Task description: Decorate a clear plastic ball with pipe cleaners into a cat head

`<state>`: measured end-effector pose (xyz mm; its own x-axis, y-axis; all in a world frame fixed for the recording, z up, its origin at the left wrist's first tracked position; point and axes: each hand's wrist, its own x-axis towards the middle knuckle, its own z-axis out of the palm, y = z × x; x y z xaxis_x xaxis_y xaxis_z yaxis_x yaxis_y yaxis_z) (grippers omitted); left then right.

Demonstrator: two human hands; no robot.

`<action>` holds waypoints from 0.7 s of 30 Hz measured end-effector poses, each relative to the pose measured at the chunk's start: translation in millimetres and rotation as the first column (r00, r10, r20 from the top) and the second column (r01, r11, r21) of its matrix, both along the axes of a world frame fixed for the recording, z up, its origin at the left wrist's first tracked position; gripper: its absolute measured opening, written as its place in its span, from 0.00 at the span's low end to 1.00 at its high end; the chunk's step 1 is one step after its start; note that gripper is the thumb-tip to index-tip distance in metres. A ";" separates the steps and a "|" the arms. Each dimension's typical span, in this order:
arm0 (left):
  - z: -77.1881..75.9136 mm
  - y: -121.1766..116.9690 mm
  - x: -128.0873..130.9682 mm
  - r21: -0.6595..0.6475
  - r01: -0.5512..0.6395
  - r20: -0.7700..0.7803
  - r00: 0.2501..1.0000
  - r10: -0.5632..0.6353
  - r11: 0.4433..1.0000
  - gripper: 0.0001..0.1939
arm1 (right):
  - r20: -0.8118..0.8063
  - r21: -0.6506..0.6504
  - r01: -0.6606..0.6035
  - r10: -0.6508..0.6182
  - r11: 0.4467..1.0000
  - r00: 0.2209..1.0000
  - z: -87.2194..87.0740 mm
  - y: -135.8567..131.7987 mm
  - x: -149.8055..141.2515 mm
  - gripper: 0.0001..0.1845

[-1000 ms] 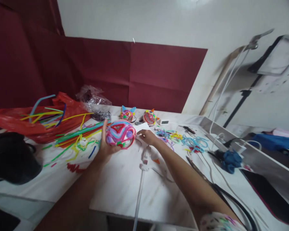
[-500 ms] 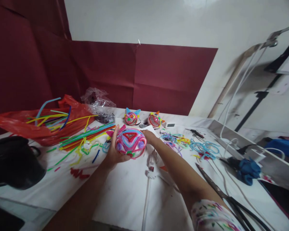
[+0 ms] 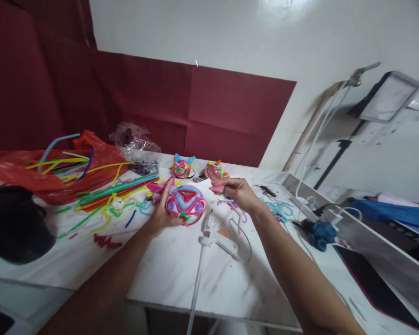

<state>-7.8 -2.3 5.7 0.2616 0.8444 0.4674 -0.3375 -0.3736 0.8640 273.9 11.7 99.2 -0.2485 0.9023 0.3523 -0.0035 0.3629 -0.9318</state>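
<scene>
Left hand (image 3: 160, 211) grips the colorful round craft piece (image 3: 185, 204) by its side, above the table (image 3: 167, 270), left of the glue gun (image 3: 214, 235). Right hand (image 3: 240, 193) pinches a small pink piece (image 3: 216, 189) in its fingertips, just beside the craft, apart from it.

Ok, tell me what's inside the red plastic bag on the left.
Inside the red bag are long, thin yellow, green and blue strips, some poking out. Whatever lies beneath them is covered and can't be seen.
</scene>
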 end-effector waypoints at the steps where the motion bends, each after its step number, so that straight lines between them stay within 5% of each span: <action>1: -2.3 1.2 -0.4 0.000 0.009 -0.007 1.000 -0.009 1.000 0.76 | -0.017 -0.016 -0.010 0.009 1.000 1.000 3.3 -5.2 -1.2 0.14; 10: -9.3 4.2 -0.3 -0.008 0.058 -0.038 0.998 -0.058 0.998 0.72 | 0.151 0.230 -0.053 0.018 0.972 0.988 10.4 -12.1 -13.6 0.16; 21: 4.2 -8.8 0.5 -0.089 0.126 -0.029 0.991 -0.129 0.988 0.75 | 0.062 0.197 0.036 -0.049 0.980 0.997 -1.5 -17.5 -33.0 0.30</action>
<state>-7.3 -11.1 9.9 0.3848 0.8401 0.3823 -0.3470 -0.2521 0.9034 240.9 -5.8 97.7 -0.2401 0.8276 0.5073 0.0746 0.5368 -0.8404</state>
